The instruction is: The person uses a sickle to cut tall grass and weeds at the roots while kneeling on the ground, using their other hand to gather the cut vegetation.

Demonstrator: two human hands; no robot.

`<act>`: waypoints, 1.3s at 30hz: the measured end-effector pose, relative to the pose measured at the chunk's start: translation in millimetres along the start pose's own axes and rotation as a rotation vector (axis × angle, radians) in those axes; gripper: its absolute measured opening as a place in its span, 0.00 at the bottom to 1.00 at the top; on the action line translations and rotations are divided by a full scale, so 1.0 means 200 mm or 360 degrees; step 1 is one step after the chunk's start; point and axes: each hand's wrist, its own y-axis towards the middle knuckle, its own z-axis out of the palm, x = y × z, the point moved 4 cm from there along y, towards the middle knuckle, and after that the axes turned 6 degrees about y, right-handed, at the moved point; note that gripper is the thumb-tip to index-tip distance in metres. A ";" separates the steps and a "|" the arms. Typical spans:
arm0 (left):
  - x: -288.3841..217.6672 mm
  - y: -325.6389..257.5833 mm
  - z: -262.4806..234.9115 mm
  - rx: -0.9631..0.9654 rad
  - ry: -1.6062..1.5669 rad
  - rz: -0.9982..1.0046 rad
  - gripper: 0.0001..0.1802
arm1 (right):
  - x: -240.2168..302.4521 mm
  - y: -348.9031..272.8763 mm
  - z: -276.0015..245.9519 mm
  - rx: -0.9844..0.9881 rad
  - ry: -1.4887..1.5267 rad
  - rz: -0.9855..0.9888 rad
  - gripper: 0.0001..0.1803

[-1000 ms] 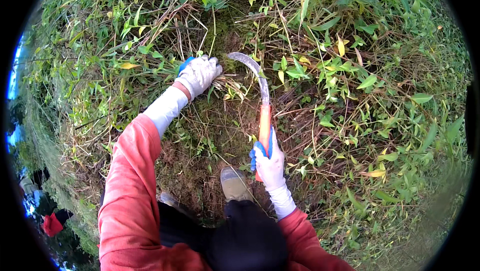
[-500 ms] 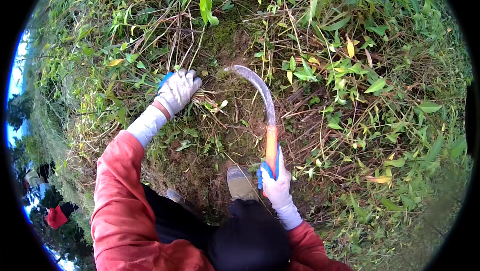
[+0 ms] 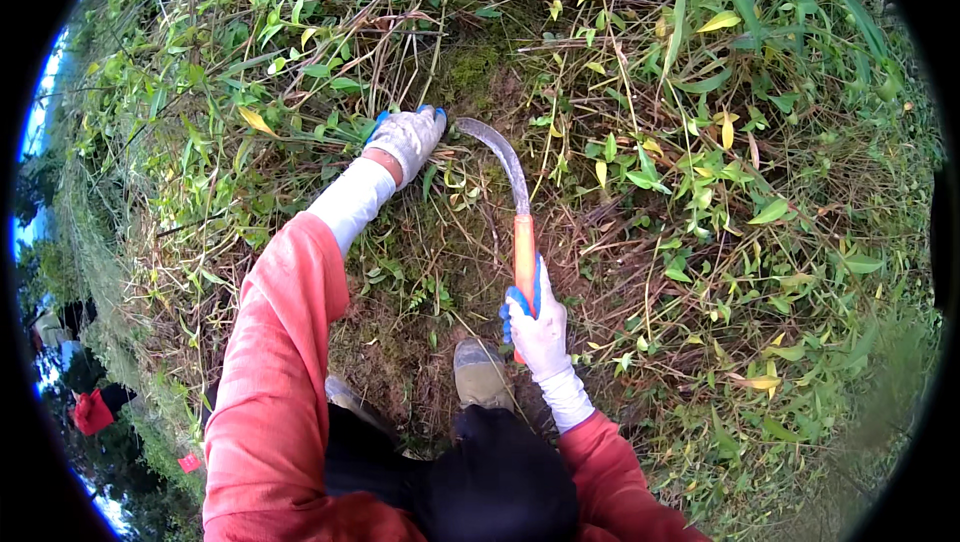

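My left hand point(image 3: 405, 142), in a white glove with blue coating, is closed low among a clump of plant stems point(image 3: 400, 67). Its palm side is hidden, so how many stems it grips does not show. A sickle point(image 3: 509, 164) with a curved, worn grey blade and an orange handle is in my right hand point(image 3: 540, 332), whose gloved fingers wrap the lower handle. The blade arcs up and to the left, its tip a short way right of my left fingers, close to the mossy soil.
Leafy undergrowth point(image 3: 720, 192) and dry stalks spread on the right and far side. Reddish bare soil point(image 3: 400, 362) lies between my hands and my boots point(image 3: 482, 374). At the far left edge, something red point(image 3: 92, 412) shows by dark trees.
My left hand has moved right and slightly farther away. The sickle in my right hand has shifted a little left and away, bringing its tip nearer the left hand.
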 end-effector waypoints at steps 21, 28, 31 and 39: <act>0.19 0.07 -0.19 -0.0381 0.0457 -0.0255 0.34 | 0.56 0.80 0.28 0.0072 -0.0053 -0.0321 0.34; 0.33 0.39 -0.15 -0.0024 0.0381 -0.0270 0.40 | 0.37 0.49 0.32 -0.0138 -0.0547 -0.0793 0.39; 0.30 0.42 -0.17 -0.0081 0.0343 -0.0300 0.27 | 0.36 0.47 0.29 -0.0099 -0.0574 -0.0710 0.40; 0.07 0.02 -0.05 -0.0471 -0.0093 0.0001 0.16 | 0.14 -0.03 0.05 -0.0104 -0.0286 -0.0116 0.38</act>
